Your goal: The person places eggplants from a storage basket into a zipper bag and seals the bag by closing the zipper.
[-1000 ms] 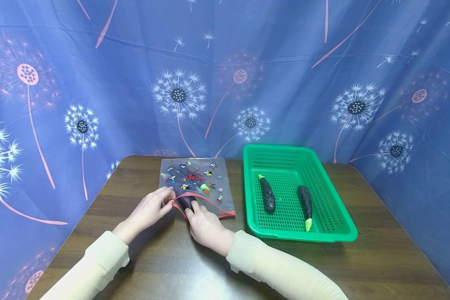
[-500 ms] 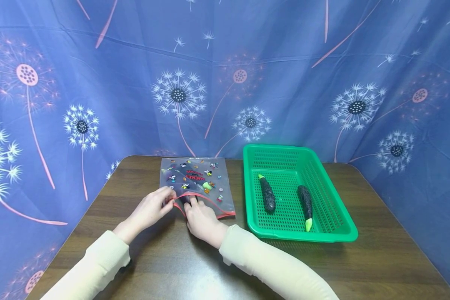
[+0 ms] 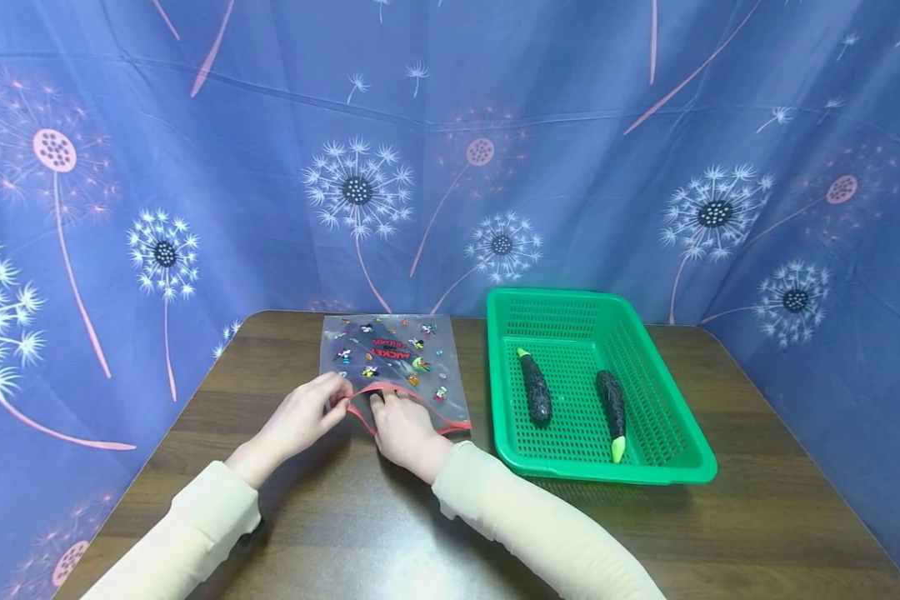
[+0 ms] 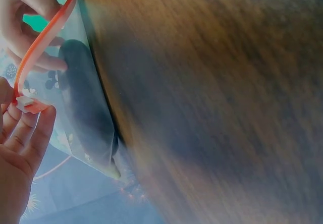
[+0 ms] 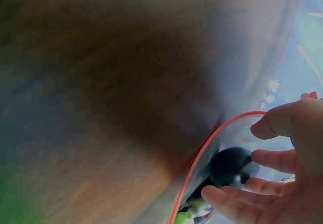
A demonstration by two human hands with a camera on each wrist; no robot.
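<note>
A clear zip bag (image 3: 446, 367) with a red zip edge and cartoon prints lies on the table, its mouth facing me. My left hand (image 3: 307, 421) pinches the left corner of that mouth. Fingers of my right hand (image 3: 408, 433) reach inside, largely straight, with the thumb apart. In the right wrist view the fingertips touch the rounded dark end of an eggplant (image 5: 229, 166) in the bag. Beside it shows a green stem end (image 5: 184, 218). Through the plastic, the left wrist view shows a long dark eggplant (image 4: 86, 100).
To the right stands a green plastic basket (image 3: 701, 471) with perforated sides. Two dark eggplants with green stem ends, a left one (image 3: 536, 390) and a right one (image 3: 612, 408), lie apart in it. The wooden table (image 3: 330, 533) ends at a blue dandelion-print curtain (image 3: 270, 167).
My right hand has moved forward and slightly left, deeper into the bag, and the eggplant has slid further in. The left hand keeps its pinch on the corner.
</note>
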